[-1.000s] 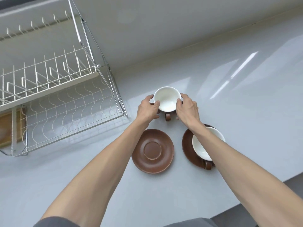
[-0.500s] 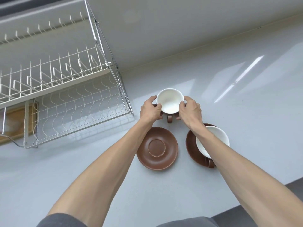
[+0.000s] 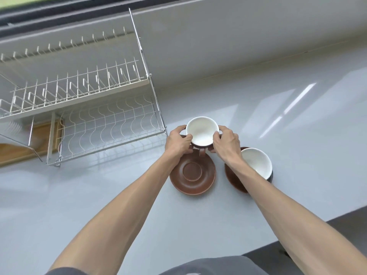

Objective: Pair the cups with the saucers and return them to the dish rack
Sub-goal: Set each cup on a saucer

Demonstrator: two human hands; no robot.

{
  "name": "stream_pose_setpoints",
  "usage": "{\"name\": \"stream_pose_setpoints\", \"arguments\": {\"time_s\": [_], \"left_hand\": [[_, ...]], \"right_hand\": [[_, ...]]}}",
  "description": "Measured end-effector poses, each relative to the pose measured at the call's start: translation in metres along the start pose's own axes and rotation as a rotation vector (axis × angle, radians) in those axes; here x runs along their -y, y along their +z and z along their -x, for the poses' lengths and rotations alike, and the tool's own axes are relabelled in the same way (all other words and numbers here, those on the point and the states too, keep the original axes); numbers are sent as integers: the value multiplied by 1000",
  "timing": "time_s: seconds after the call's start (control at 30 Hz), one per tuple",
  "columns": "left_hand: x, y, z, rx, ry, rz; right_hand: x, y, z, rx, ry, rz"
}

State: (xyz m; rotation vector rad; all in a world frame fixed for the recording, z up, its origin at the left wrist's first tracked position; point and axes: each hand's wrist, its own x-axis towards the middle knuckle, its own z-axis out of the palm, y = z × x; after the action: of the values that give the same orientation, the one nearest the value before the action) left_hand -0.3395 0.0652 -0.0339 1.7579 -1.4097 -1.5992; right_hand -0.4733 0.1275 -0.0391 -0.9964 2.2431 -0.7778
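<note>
We see the left hand (image 3: 178, 140) and right hand (image 3: 226, 142) gripping a white cup (image 3: 202, 131) just beyond an empty brown saucer (image 3: 192, 172); a second cup (image 3: 256, 161) sits paired alongside.

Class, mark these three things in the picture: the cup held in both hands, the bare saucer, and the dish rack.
held cup (image 3: 201, 129): head view, on its white inside.
bare saucer (image 3: 192, 171): head view, on its round centre well.
dish rack (image 3: 103, 126): head view, on the lower wire shelf.
</note>
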Motion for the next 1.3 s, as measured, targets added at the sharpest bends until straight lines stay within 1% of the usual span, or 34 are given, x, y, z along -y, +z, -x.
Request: {"name": "stream_pose_setpoints", "arguments": {"time_s": [0.2,0.33,0.6,0.87,1.03,1.3], "left_hand": [[30,-10,25,2,-11,24],[48,-17,40,-1,-18,-10],[68,-23,61,17,-29,40],[84,-27,68,9,-46,42],[87,-28,68,6,-49,43],[89,-29,71,40,-41,45]], "right_hand": [[-4,5,38,16,-10,37],[-14,14,58,39,-12,24],[-22,20,84,57,16,16],[-29,33,94,93,43,31],[-26,29,97,78,49,49],[-29,31,96,108,74,22]]}}
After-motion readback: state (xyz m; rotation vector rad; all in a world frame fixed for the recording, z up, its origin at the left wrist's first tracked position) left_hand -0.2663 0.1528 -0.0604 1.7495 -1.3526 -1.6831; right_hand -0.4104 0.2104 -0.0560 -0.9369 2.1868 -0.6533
